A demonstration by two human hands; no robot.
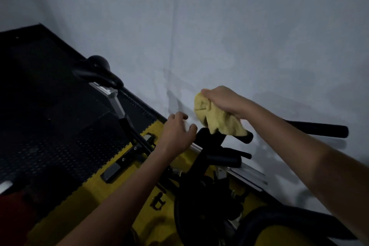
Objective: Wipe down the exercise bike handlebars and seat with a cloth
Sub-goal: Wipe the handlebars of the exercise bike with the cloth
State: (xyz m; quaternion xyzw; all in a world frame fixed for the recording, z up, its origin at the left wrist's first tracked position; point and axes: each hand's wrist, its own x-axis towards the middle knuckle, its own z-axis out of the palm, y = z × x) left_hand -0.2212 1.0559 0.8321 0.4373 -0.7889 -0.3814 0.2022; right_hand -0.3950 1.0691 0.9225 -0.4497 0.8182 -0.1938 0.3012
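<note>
A black exercise bike stands close to a grey wall. Its black seat is at upper left on a silver post. The black handlebars spread at centre right, with one long grip reaching right. My right hand grips a bunched yellow cloth that hangs down onto the handlebar's middle part. My left hand hovers just left of the handlebar stem with loosely curled fingers, holding nothing.
The grey wall runs right behind the bike. Black studded floor mats cover the left side, with yellow mats under the bike frame. A black and yellow flywheel housing sits at the bottom right.
</note>
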